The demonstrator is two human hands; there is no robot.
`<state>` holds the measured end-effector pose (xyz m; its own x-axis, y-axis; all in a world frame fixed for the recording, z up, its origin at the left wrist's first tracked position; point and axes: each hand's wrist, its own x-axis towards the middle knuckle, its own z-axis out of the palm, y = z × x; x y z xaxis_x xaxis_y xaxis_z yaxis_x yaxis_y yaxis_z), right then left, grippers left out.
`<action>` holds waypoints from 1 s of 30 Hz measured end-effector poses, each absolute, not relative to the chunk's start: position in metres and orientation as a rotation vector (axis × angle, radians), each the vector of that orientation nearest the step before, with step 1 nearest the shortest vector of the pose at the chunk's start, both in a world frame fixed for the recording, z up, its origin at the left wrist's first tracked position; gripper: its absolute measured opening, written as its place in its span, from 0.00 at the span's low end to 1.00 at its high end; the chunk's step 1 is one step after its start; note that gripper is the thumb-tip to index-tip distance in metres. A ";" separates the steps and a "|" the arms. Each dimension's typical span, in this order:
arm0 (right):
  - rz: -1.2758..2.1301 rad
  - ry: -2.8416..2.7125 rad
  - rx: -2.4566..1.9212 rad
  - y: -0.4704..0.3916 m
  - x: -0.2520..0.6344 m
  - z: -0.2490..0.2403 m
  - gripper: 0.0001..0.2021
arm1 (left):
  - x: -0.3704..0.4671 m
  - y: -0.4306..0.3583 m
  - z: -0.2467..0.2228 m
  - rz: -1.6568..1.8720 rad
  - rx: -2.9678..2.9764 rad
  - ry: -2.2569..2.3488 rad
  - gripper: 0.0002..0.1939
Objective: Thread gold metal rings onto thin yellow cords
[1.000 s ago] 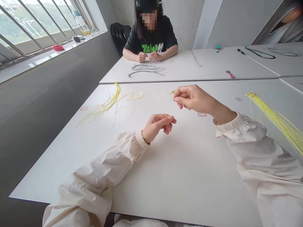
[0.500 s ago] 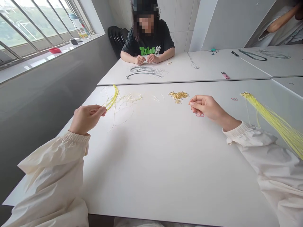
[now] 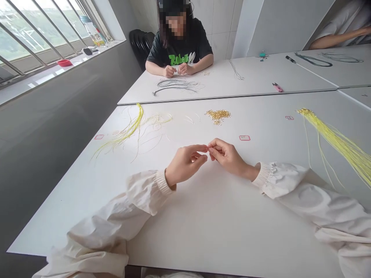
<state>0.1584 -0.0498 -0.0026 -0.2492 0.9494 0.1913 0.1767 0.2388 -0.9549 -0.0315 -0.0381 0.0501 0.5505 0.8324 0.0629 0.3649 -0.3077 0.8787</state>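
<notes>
Near the middle of the white table, my left hand and my right hand meet at the fingertips. The left thumb and index finger are a little apart, with nothing visible between them. The right fingers are pinched on something too small to make out. Beyond them lies a pile of small gold-coloured pieces. A bundle of yellow threads lies loose at the left. Another yellow thread bundle, with gold-coloured pieces at its far end, stretches along the right.
A person in a black shirt sits across the table, behind dark cords. Pink snips lie at the back right. Red-framed labels mark the tabletop. Another person's arm shows at the upper right.
My left hand has left the yellow threads at the left and moved right to the middle. My right hand has moved left and nearer, away from beside the gold pile. The hands now meet.
</notes>
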 end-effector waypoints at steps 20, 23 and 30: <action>1.043 -1.549 -1.081 -0.039 0.172 -0.006 0.08 | -0.018 -0.010 0.012 0.974 1.839 1.066 0.14; 1.049 -1.478 -1.063 -0.038 0.173 -0.006 0.09 | -0.020 -0.010 0.010 0.945 1.878 1.038 0.14; 0.923 -1.104 -1.064 -0.020 0.190 -0.013 0.09 | -0.039 0.003 0.005 0.897 2.109 1.096 0.12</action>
<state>0.1897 -0.0195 -0.0129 0.2135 0.9497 0.2290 -0.0573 0.2462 -0.9675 -0.0391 0.0026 0.0050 0.4330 0.8531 0.2910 0.4539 -0.4853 0.7473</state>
